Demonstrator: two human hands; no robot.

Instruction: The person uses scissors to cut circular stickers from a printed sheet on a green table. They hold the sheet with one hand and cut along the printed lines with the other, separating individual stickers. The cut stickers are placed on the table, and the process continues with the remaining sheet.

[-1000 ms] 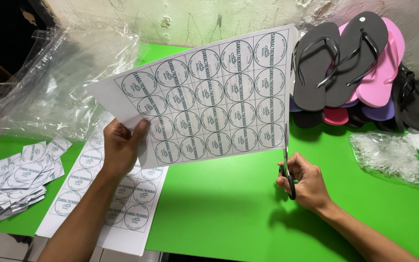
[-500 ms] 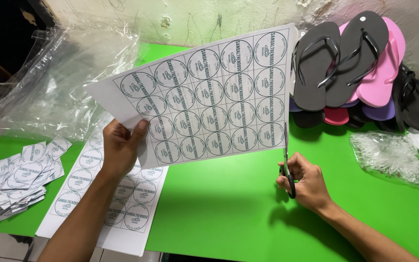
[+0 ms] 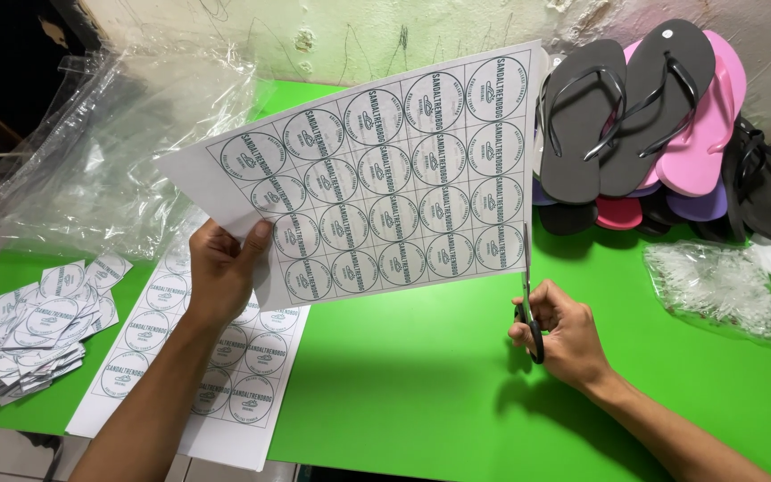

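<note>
My left hand (image 3: 220,272) holds up a white paper sheet (image 3: 385,178) printed with a grid of round labels, gripping its lower left edge. My right hand (image 3: 559,330) grips black-handled scissors (image 3: 526,290), blades pointing up at the sheet's lower right corner. The blades touch the sheet's right edge. Whether they are apart or closed is hard to tell. Under my left forearm lies another printed label sheet (image 3: 207,375) flat on the green table (image 3: 421,384).
A pile of cut square labels (image 3: 37,321) sits at the left. Crumpled clear plastic bags (image 3: 109,152) lie at the back left. Stacked flip-flops in grey, pink, purple and black (image 3: 644,125) stand at the back right, with a small bag of clear plastic bits (image 3: 716,286) in front.
</note>
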